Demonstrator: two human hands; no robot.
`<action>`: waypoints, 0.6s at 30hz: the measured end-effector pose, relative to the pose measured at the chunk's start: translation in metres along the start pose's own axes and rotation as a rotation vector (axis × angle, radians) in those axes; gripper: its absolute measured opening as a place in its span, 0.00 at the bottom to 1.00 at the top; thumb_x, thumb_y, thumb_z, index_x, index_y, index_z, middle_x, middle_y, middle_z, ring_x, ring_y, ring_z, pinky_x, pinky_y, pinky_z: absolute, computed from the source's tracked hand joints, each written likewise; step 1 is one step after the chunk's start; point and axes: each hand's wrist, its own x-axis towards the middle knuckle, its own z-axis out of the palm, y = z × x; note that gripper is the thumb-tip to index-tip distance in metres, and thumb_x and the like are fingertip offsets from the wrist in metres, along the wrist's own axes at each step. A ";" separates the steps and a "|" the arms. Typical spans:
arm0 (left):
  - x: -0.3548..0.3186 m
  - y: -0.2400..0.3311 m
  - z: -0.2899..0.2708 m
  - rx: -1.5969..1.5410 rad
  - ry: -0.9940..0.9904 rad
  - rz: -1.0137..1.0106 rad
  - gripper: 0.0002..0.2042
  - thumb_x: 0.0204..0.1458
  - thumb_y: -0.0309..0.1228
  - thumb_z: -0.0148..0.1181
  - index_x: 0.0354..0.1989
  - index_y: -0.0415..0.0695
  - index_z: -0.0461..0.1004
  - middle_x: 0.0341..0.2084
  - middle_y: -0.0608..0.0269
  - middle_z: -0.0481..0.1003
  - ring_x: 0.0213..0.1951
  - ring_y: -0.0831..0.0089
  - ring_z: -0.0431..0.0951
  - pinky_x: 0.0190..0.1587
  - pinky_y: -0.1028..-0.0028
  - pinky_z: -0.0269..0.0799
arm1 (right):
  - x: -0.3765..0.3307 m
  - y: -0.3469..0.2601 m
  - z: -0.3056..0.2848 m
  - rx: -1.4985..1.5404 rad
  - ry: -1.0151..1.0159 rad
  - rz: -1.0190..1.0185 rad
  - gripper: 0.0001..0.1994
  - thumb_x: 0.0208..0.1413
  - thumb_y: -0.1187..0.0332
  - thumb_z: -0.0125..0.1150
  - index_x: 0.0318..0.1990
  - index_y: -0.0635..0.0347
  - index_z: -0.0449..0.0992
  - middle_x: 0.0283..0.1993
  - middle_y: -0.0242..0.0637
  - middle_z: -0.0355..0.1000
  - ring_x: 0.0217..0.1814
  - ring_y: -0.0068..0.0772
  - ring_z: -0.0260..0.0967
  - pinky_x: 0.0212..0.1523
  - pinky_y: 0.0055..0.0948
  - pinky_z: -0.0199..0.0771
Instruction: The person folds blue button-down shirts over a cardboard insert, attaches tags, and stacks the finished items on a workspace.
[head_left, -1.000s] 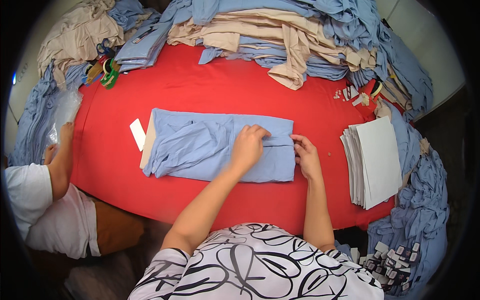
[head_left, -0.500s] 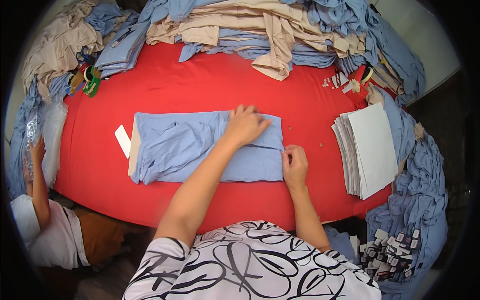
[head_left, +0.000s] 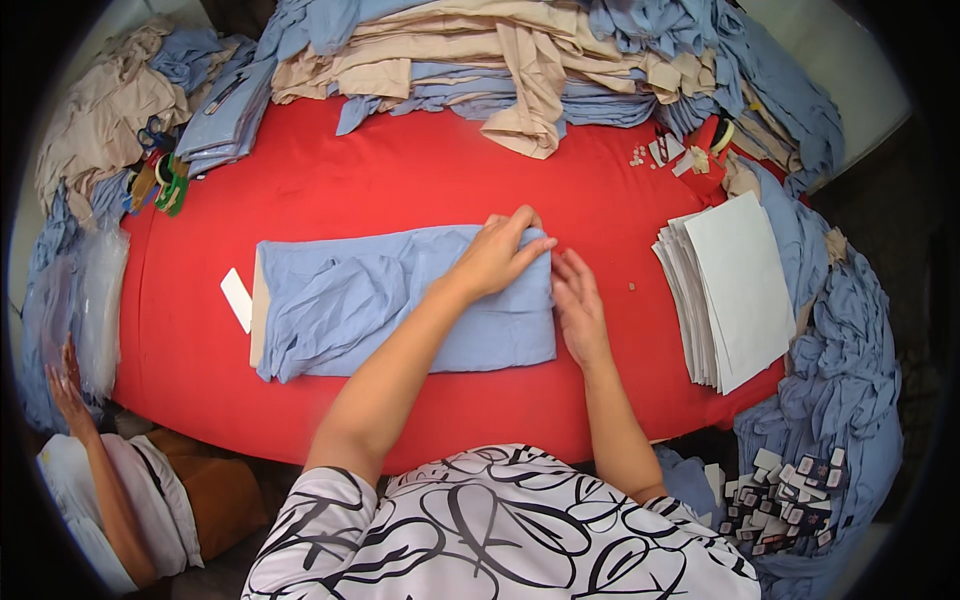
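A light blue garment (head_left: 400,290) lies folded into a long rectangle on the red-covered table (head_left: 350,190). Wrinkles gather over its left half, and a beige strip (head_left: 258,320) shows along its left end. My left hand (head_left: 495,255) rests on the cloth near the far right corner, thumb and fingers apart. Beside the right end, my right hand (head_left: 578,305) has its fingers stretched out and pointing away from me, at the folded edge. Just left of the garment is a narrow white card (head_left: 237,299).
Blue and beige garments (head_left: 430,60) are piled along the far side. White sheets (head_left: 735,290) are stacked at right, above several tags (head_left: 785,500). Tape rolls (head_left: 172,190) and clear plastic bags (head_left: 100,300) lie left, near a co-worker's hand (head_left: 68,390).
My right hand has come off its pinch at the garment's right edge and moved farther away, fingers now extended. The left hand shifted slightly toward the right corner. The co-worker's hand has moved lower.
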 end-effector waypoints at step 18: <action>-0.057 0.053 0.017 0.253 0.170 -0.289 0.21 0.54 0.42 0.65 0.45 0.36 0.72 0.46 0.44 0.74 0.46 0.46 0.76 0.44 0.53 0.72 | -0.031 0.003 0.003 -0.074 -0.088 0.333 0.29 0.58 0.73 0.58 0.67 0.74 0.59 0.69 0.44 0.60 0.71 0.35 0.56 0.69 0.36 0.56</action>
